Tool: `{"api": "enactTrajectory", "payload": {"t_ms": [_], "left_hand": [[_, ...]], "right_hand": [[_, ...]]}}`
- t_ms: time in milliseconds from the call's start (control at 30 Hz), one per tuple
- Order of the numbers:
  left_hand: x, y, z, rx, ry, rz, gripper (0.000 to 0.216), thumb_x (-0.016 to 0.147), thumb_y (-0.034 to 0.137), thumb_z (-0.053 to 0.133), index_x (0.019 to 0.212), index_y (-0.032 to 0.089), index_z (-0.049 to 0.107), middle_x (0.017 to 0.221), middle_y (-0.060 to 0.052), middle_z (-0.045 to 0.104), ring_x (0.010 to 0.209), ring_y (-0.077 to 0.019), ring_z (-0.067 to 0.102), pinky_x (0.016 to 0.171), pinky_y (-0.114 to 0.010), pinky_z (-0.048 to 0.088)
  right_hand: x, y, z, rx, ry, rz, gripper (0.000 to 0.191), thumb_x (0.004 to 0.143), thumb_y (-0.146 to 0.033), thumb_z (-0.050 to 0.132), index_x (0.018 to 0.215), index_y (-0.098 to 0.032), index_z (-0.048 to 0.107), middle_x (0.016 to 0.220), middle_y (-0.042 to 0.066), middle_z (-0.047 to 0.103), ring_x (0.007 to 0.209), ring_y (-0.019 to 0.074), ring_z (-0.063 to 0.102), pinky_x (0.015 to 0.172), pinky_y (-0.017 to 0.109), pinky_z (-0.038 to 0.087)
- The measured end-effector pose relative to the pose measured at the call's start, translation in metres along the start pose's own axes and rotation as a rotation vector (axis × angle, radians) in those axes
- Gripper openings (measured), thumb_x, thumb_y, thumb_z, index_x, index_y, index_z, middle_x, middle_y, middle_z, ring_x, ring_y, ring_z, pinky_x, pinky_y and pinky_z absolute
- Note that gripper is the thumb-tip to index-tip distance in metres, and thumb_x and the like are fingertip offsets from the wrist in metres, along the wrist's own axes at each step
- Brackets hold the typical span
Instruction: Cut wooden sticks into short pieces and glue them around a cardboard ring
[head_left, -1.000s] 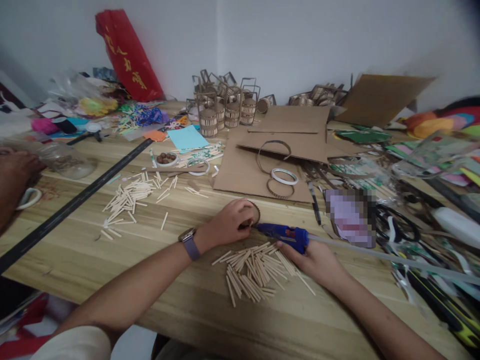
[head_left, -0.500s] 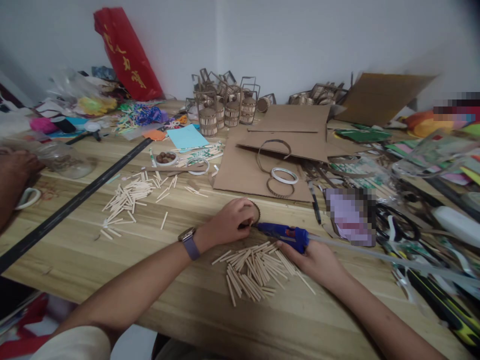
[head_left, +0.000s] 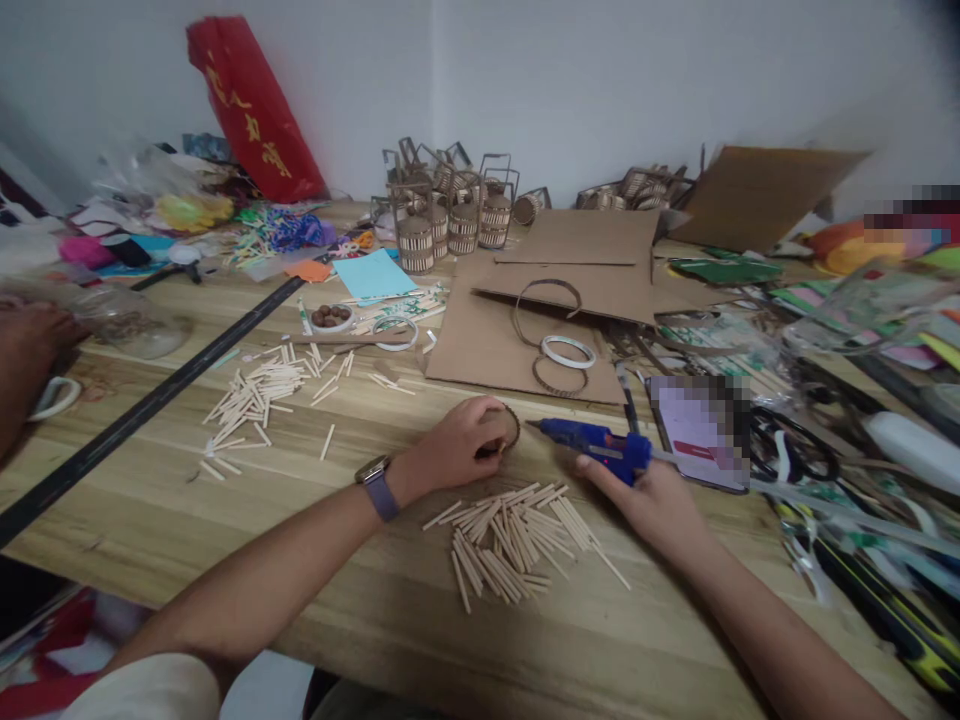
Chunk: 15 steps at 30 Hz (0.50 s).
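My right hand point(head_left: 651, 505) grips a blue hot glue gun point(head_left: 596, 445) with a long clear glue stick point(head_left: 840, 522) trailing out of its back. The gun's nozzle points left, a short way from a small round piece with a ridged cardboard edge point(head_left: 513, 426). My left hand point(head_left: 474, 440) has its fingers closed around that round piece, hiding most of it. Just below both hands lies a pile of short wooden sticks point(head_left: 510, 540) on the wooden table point(head_left: 360, 600).
Further left lies another stick pile point(head_left: 259, 395). Cardboard sheets point(head_left: 480, 330) carry a roll of white tape point(head_left: 568, 352). Small stick-sided baskets point(head_left: 416, 245) stand at the back. A phone point(head_left: 697, 440), cables and a cutter point(head_left: 885, 610) crowd the right. Another person's hand point(head_left: 34, 335) is far left.
My right hand has drawn the glue gun to the right, so its nozzle is now apart from the round piece. My left hand has stayed nearly in place.
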<state>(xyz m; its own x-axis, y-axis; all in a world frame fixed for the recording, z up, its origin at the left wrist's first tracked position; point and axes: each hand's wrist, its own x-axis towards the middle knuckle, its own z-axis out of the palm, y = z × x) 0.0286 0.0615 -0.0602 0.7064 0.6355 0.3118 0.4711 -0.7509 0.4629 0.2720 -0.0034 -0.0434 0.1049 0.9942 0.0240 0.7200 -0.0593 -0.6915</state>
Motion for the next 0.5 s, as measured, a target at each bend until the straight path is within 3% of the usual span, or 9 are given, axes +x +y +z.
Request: {"api": "enactTrajectory", "payload": {"t_ms": [133, 233, 300, 367, 500], "left_hand": [[-0.001, -0.002, 0.002, 0.001, 0.012, -0.011, 0.012, 0.075, 0.010, 0.058, 0.085, 0.018, 0.058, 0.126, -0.013, 0.048, 0.119, -0.0261, 0.047, 0.102, -0.040, 0.040], [-0.002, -0.002, 0.003, -0.015, 0.015, -0.016, 0.013, 0.075, 0.010, 0.058, 0.085, 0.018, 0.059, 0.126, -0.013, 0.048, 0.119, -0.0264, 0.047, 0.102, -0.041, 0.040], [-0.002, -0.002, 0.003, -0.026, 0.014, -0.019, 0.014, 0.074, 0.009, 0.058, 0.084, 0.018, 0.059, 0.127, -0.012, 0.048, 0.118, -0.0265, 0.047, 0.102, -0.042, 0.040], [-0.002, -0.002, 0.002, -0.030, 0.012, -0.019, 0.014, 0.074, 0.009, 0.057, 0.084, 0.018, 0.059, 0.126, -0.012, 0.048, 0.118, -0.0265, 0.048, 0.101, -0.042, 0.040], [-0.001, -0.001, 0.002, -0.018, 0.016, -0.012, 0.013, 0.075, 0.009, 0.057, 0.085, 0.017, 0.059, 0.126, -0.014, 0.048, 0.118, -0.0268, 0.047, 0.102, -0.041, 0.040]], "right_hand": [[0.011, 0.009, -0.009, 0.284, -0.064, 0.174, 0.044, 0.068, -0.060, 0.063, 0.074, -0.017, 0.066, 0.061, 0.004, 0.067, 0.053, 0.0179, 0.059, 0.049, 0.027, 0.045], [0.017, 0.013, -0.013, 0.469, -0.100, 0.210, 0.044, 0.064, -0.058, 0.068, 0.078, -0.017, 0.062, 0.069, 0.005, 0.068, 0.061, 0.0179, 0.060, 0.057, 0.029, 0.048], [0.020, 0.015, -0.018, 0.362, -0.066, 0.194, 0.040, 0.065, -0.054, 0.065, 0.081, -0.017, 0.063, 0.074, 0.007, 0.069, 0.067, 0.0207, 0.062, 0.063, 0.032, 0.049], [0.021, 0.015, -0.024, 0.114, 0.004, 0.142, 0.036, 0.070, -0.048, 0.060, 0.086, -0.017, 0.066, 0.081, 0.009, 0.070, 0.071, 0.0234, 0.063, 0.066, 0.035, 0.047], [0.016, 0.013, -0.034, -0.344, 0.083, -0.110, 0.026, 0.078, -0.040, 0.051, 0.080, -0.019, 0.066, 0.081, 0.011, 0.070, 0.075, 0.0260, 0.062, 0.065, 0.035, 0.044]]}}
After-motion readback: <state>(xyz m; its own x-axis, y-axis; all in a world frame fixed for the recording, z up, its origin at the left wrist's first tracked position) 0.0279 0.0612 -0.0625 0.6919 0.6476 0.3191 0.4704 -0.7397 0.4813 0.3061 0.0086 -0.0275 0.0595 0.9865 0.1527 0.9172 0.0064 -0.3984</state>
